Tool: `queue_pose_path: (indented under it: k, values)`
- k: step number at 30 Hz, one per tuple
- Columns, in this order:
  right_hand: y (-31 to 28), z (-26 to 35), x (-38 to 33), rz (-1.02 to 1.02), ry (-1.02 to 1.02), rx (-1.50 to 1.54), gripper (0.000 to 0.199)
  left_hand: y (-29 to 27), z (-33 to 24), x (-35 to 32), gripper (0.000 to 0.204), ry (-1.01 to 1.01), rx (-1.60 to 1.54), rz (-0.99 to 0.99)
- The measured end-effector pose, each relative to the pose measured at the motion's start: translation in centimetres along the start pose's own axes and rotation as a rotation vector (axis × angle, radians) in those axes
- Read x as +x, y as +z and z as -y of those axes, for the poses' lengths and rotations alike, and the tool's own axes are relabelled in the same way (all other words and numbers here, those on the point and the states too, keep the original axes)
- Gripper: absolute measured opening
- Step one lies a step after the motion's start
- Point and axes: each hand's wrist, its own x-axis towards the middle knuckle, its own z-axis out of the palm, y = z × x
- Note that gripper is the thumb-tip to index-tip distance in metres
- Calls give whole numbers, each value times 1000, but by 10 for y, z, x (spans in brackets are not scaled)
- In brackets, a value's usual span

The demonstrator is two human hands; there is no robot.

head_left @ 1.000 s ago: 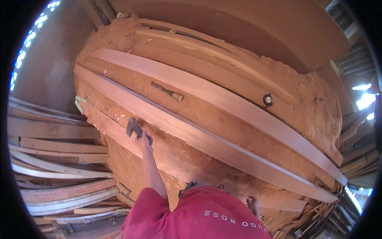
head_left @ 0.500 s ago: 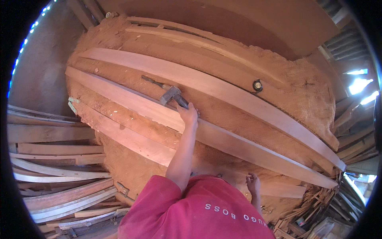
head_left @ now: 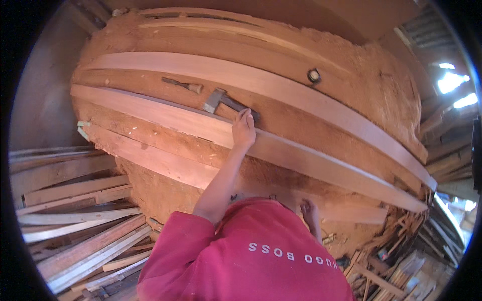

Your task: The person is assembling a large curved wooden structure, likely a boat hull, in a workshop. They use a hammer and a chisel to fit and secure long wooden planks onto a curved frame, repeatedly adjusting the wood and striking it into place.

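A hammer (head_left: pixel 216 100) with a blocky metal head and dark handle lies just beyond the middle curved plank (head_left: pixel 181 119). Reaching over that plank, my left hand (head_left: pixel 244 131) is closed, its fingertips on the handle near its end. Left of the hammer head, a chisel (head_left: pixel 182 85) with a dark blade and wooden handle rests on the sawdust. Close to my body on the right, my right hand (head_left: pixel 310 210) is raised with its fingers loosely bent and somewhat apart. I see nothing in it, though its palm is partly hidden.
Another long curved plank (head_left: pixel 201 62) runs beyond the tools, with a round tape measure (head_left: pixel 314 76) past it. A nearer plank (head_left: pixel 150 156) passes under my left arm. Sawdust covers the work surface. Stacked timber (head_left: pixel 75 195) stands at the left, scrap wood (head_left: pixel 396 271) at lower right.
My left hand and the hammer have shifted a little right of the chisel, and more of the handle's end shows past my fingers. The whole view has tilted, moving things upward.
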Motion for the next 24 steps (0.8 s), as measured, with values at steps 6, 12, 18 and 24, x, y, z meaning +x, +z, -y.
queue_pose_path:
  k: [6,12,18,24]
  values:
    - [-38,42,33,-119,-115,-61,31,35,-41,-60,94,518,540,362]
    - [-66,28,19,-279,-50,-19,32,66,-50,-77,99,507,633,441]
    - [-66,-5,9,-400,-109,-41,35,66,-55,-90,94,513,766,442]
    - [-103,5,25,-584,-163,-367,55,60,-35,-119,91,584,816,322]
